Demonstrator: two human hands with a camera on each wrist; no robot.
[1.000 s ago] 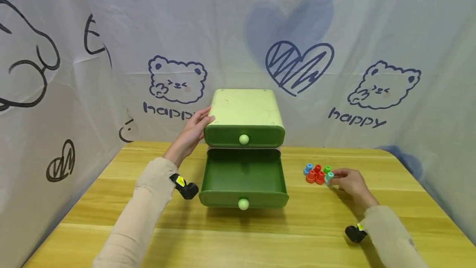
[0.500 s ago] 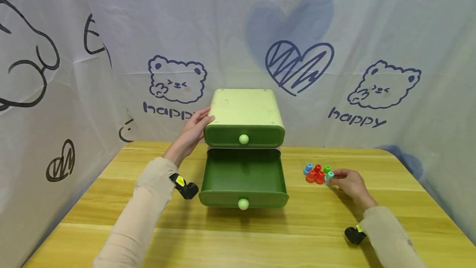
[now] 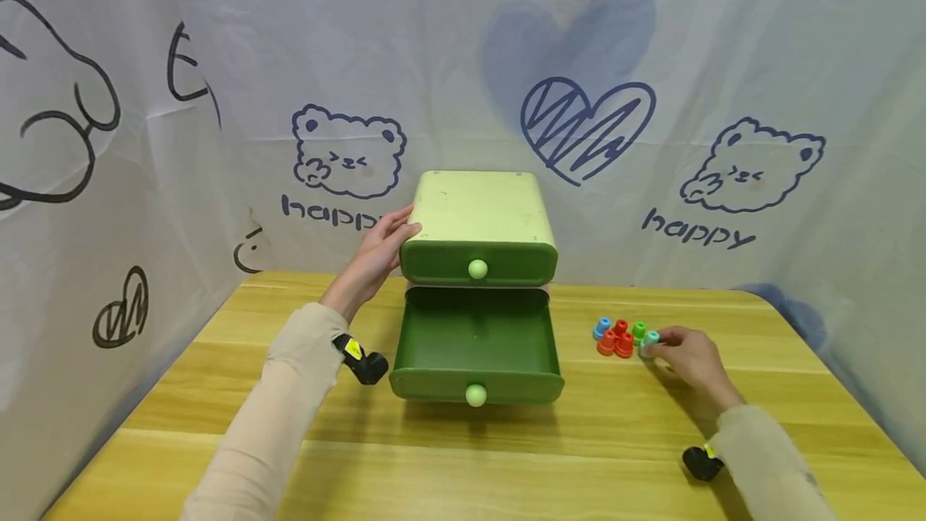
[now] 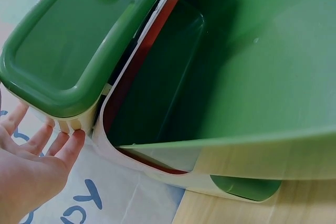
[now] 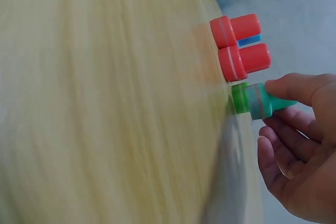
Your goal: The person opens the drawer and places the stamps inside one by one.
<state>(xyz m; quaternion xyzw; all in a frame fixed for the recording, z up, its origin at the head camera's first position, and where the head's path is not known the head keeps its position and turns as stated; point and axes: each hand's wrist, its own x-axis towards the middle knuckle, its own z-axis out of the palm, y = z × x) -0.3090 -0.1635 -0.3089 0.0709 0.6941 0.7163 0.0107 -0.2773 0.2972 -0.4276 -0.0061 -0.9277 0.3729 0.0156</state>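
A small cabinet with a pale yellow top (image 3: 477, 207) stands mid-table. Its upper green drawer (image 3: 441, 264) is closed and its lower drawer (image 3: 473, 386) is pulled out, with a bare green floor. My left hand (image 3: 374, 260) rests against the upper left side of the cabinet; in the left wrist view its fingertips (image 4: 75, 139) touch the wall beside the upper drawer front. Right of the cabinet my right hand (image 3: 690, 360) pinches a teal plastic peg with a wide base (image 5: 261, 100) between thumb and fingers. It is beside a green peg (image 3: 639, 331).
Red pegs (image 3: 624, 344) and a blue peg (image 3: 602, 328) stand close together left of my right hand. The wooden table (image 3: 600, 457) meets a printed cloth backdrop (image 3: 448, 63) behind. A black wrist camera (image 3: 702, 463) sits on my right wrist.
The teal peg has shifted slightly right with my right hand, a little away from the red pegs. The left hand stays on the cabinet. The head view has shifted slightly.
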